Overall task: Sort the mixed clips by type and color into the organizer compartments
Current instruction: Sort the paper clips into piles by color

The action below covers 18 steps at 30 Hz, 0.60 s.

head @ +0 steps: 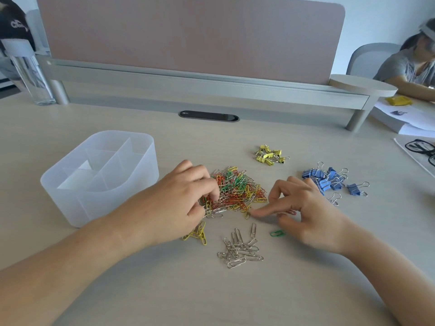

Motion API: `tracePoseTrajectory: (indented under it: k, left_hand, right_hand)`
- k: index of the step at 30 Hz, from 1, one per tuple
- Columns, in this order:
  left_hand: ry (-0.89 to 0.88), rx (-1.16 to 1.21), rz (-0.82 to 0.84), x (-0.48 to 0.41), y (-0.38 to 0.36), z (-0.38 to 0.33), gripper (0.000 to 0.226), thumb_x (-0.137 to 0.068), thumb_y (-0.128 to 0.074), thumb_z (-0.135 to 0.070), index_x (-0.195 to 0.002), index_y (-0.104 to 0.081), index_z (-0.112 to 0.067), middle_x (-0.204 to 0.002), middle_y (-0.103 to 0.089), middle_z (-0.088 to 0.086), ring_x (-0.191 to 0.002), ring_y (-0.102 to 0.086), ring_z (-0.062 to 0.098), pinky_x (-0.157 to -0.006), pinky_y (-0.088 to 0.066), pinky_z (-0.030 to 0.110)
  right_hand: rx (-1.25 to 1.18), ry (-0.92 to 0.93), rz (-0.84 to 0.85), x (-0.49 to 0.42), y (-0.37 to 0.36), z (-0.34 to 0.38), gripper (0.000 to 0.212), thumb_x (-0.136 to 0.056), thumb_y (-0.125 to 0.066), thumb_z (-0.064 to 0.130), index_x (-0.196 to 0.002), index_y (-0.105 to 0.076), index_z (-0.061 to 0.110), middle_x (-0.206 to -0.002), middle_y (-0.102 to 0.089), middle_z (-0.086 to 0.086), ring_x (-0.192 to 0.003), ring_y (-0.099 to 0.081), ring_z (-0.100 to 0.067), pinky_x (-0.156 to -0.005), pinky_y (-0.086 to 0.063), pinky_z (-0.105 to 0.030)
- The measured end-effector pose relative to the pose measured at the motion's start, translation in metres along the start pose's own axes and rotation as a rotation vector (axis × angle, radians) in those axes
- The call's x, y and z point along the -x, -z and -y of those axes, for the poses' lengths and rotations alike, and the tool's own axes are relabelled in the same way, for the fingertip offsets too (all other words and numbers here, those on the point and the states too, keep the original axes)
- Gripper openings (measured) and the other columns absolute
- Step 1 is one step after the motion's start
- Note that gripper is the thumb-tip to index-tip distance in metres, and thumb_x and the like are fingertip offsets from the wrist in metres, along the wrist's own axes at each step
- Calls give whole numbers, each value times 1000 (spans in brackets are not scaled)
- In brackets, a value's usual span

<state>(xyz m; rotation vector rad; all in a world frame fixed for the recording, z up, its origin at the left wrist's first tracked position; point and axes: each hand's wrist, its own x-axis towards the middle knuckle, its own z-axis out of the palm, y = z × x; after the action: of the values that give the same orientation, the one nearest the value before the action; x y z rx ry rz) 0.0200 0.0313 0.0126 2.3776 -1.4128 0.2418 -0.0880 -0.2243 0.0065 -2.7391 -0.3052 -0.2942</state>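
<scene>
Two hands working the mixed paper clip pile (pixel 237 187), just beside the organizer (pixel 98 196).
I'm curling left hand (pixel 183 203) in, grip unclear; right hand (pixel 310 208), holding nothing, is pressing one straight finger. Best dragging one color clear each time.

The organizer (pixel 98 175) stood on the tabletop (pixel 211 297), left of the mixed paper-clip heap (pixel 237 189). Before the heap, nearer the person, lay a small paper-clip pile (pixel 240 250). Right of the heap sat a binder-clip cluster (pixel 329 178), with a smaller cluster (pixel 270 155) behind it, further left.
</scene>
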Motion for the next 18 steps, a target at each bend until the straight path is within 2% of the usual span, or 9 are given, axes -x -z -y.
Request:
tracePoseTrajectory:
  k: [4,6,8,10,12,15,18]
  left_hand:
    - [-16,24,20,1,8,4,40,-75,-47,-11,-90,-75,-35,-84,-49,-17,-90,-41,5,-73,-43,21]
    - [-29,24,48,1,9,4,41,-76,-52,-12,-95,-77,-39,-81,-50,-17,-87,-41,5,-68,-44,22]
    - [-69,-1,84,2,9,2,43,-76,-52,-15,-99,-75,-44,-81,-49,-17,-84,-39,5,-62,-41,18]
    - [-99,-7,120,2,9,-1,47,-76,-50,-17,-104,-73,-47,-83,-47,-18,-84,-37,4,-61,-36,13]
    - [-85,4,114,2,11,-3,49,-76,-46,-17,-106,-72,-46,-84,-46,-18,-86,-37,2,-62,-38,14]
    - [-31,-38,60,4,18,-2,43,-75,-44,-19,-94,-77,-37,-80,-48,-17,-87,-38,3,-66,-46,21]
    - [20,-96,102,5,24,0,47,-71,-36,-21,-87,-79,-32,-74,-47,-16,-89,-37,0,-66,-46,22]
  right_hand:
    - [-28,21,62,0,1,6,47,-75,-46,21,-97,-70,55,-84,-48,16,-84,-42,-2,-79,-24,-22]
    - [-75,37,87,0,1,11,46,-74,-40,29,-96,-70,56,-86,-48,16,-86,-44,-4,-81,-25,-22]
    - [-97,55,97,0,-1,15,48,-74,-39,28,-100,-70,55,-86,-48,17,-87,-44,-4,-80,-25,-22]
    - [-71,66,84,-1,-4,17,53,-75,-42,23,-109,-67,53,-88,-47,22,-87,-42,-3,-80,-26,-23]
    - [-15,63,68,-2,-7,19,56,-77,-40,23,-119,-61,53,-94,-43,24,-91,-39,-2,-82,-26,-23]
    - [76,56,73,-3,-12,25,55,-85,-41,23,-127,-52,56,-104,-37,24,-97,-34,-4,-89,-20,-20]
    - [128,52,108,-5,-16,32,53,-88,-33,31,-133,-45,57,-110,-35,21,-101,-30,-4,-93,-17,-22]
